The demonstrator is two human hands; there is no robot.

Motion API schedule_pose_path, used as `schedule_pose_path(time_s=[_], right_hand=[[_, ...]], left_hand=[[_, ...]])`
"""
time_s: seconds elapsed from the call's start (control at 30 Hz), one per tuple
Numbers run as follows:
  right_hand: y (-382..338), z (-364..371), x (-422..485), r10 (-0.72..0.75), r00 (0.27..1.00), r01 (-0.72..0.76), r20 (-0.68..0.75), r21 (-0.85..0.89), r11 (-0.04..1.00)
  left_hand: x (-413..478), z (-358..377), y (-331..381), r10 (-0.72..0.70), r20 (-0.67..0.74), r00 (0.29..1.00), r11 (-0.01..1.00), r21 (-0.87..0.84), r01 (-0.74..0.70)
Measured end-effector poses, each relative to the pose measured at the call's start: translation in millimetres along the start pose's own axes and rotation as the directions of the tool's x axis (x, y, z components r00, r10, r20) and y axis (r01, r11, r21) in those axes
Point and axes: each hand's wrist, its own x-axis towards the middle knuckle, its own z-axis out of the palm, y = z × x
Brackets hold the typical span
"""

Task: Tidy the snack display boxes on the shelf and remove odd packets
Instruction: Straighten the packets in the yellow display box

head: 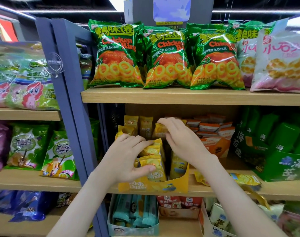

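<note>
Yellow display box [184, 177] on the middle shelf [282, 190]: left hand [128, 156], grip curled round the front yellow packets [152, 164], covers the box's left side, while right hand [178, 135] pinches a rear yellow packet [160, 130], its print blurred and partly hidden.

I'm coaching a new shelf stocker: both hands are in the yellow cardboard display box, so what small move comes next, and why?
Probably the left hand should push the front yellow packets upright; they lean unevenly in the yellow cardboard display box while the right hand pinches a rear yellow packet.
</note>
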Motion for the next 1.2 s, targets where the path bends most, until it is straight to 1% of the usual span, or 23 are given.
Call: schedule_pose_path(time_s=[0.07,0.13,0.23,0.3,0.4,0.47,0.53,0.6,0.67,0.7,0.73,0.77,0.83,0.87,0.9,0.93,0.97,1.03,1.1,1.17,1.2], right_hand=[[2,-5,-4,-0.086,0.984,0.083,-0.155,-0.031,0.996],[0,-10,-12,-0.157,0.950,0.142,-0.269,-0.073,0.987],[-6,-18,-27,-0.210,0.889,0.173,-0.407,-0.125,0.977],[-11,-23,-38,-0.211,0.867,0.172,-0.450,-0.127,0.977],[-21,-33,-52,-0.169,0.857,0.147,-0.487,-0.084,0.986],[-30,-39,-61,-0.131,0.852,0.142,-0.507,-0.018,0.990],[-38,-47,-71,-0.100,0.842,0.145,-0.530,0.045,0.988],[-47,-55,-80,-0.088,0.821,0.164,-0.565,0.086,0.983],[-56,-62,-93,-0.072,0.802,0.188,-0.593,0.136,0.973],[-63,-65,-100,-0.043,0.802,0.195,-0.596,0.193,0.962],[-71,-68,-107,0.014,0.808,0.191,-0.588,0.285,0.939],[-82,-73,-115,0.095,0.820,0.175,-0.564,0.405,0.898],[-106,-81,-134,0.228,0.853,0.133,-0.470,0.617,0.776],[-118,-83,-144,0.251,0.875,0.112,-0.414,0.677,0.727],[-129,-83,-155,0.253,0.900,0.088,-0.355,0.716,0.692],[-139,-81,-166,0.253,0.923,0.058,-0.289,0.756,0.652],[-148,-78,-175,0.257,0.943,0.016,-0.213,0.798,0.602],[-159,-64,-195,0.275,0.959,-0.095,-0.061,0.849,0.520],[-165,-49,-213,0.281,0.954,-0.231,0.102,0.849,0.476],[-168,-34,-229,0.265,0.913,-0.399,0.311,0.816,0.419],[-168,-27,-237,0.258,0.884,-0.465,0.390,0.789,0.401]], left_hand=[[3,-1,-2,0.005,0.020,1.000,1.000,0.013,-0.005],[6,-2,-3,0.016,0.034,0.999,0.999,0.032,-0.017],[10,-6,-2,0.033,0.042,0.999,0.999,0.032,-0.034],[12,-7,1,0.049,0.036,0.998,0.998,0.042,-0.051],[9,-8,8,0.058,-0.005,0.998,0.996,0.068,-0.058],[3,-11,16,0.011,-0.062,0.998,0.998,0.058,-0.008],[-5,-16,28,-0.067,-0.160,0.985,0.997,0.014,0.070],[-17,-22,41,-0.165,-0.234,0.958,0.986,-0.039,0.161],[-32,-27,56,-0.225,-0.300,0.927,0.974,-0.054,0.219],[-40,-30,67,-0.241,-0.345,0.907,0.970,-0.053,0.238],[-48,-33,80,-0.240,-0.402,0.884,0.969,-0.040,0.245],[-56,-35,96,-0.214,-0.471,0.856,0.971,-0.011,0.237],[-72,-36,129,-0.090,-0.597,0.798,0.972,0.122,0.201],[-80,-34,143,-0.022,-0.620,0.784,0.960,0.207,0.190],[-89,-32,156,0.024,-0.618,0.786,0.942,0.276,0.189],[-99,-29,167,0.040,-0.606,0.794,0.929,0.315,0.194],[-109,-27,176,0.029,-0.594,0.804,0.927,0.317,0.201],[-132,-19,188,-0.038,-0.540,0.841,0.942,0.262,0.211],[-158,-11,196,-0.112,-0.414,0.903,0.958,0.196,0.208],[-184,1,200,-0.192,-0.262,0.946,0.968,0.106,0.226],[-196,6,202,-0.253,-0.169,0.953,0.963,0.050,0.264]])
